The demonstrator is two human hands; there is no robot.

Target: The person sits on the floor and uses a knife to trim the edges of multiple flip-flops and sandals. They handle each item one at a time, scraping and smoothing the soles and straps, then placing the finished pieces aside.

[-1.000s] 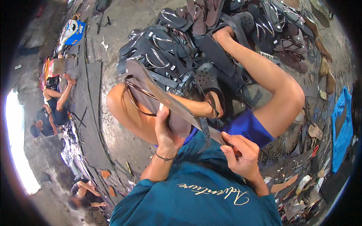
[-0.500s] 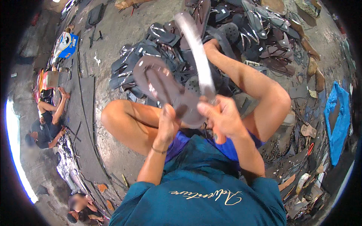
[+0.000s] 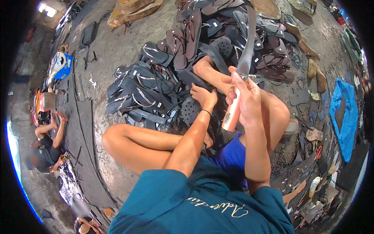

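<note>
In my right hand (image 3: 246,99) is a long knife (image 3: 247,52), its slightly curved blade pointing up and away over the pile and its pale orange handle enclosed by my fingers. My left hand (image 3: 204,96) reaches into the heap, its fingers curled at the edge of a dark flip-flop (image 3: 189,78) beside my foot; part of the grip is hidden. Near that wrist lies a black clog-like piece with holes (image 3: 189,111). Beyond my left hand are brown flip-flops (image 3: 177,46), and to its left several black flip-flops (image 3: 146,78) overlap.
My bent legs flank the pile. Worn wooden blocks (image 3: 134,11) lie at the far side. On the right are a blue cloth (image 3: 343,117), red-handled scissors (image 3: 319,152) and scattered scraps. Left are dark mats (image 3: 86,132), a blue box (image 3: 64,65) and two other people sitting.
The brown flip-flop has left my left hand, which has moved forward into the pile. My right hand has raised the knife and shifted away from my body. My view has tilted slightly.
</note>
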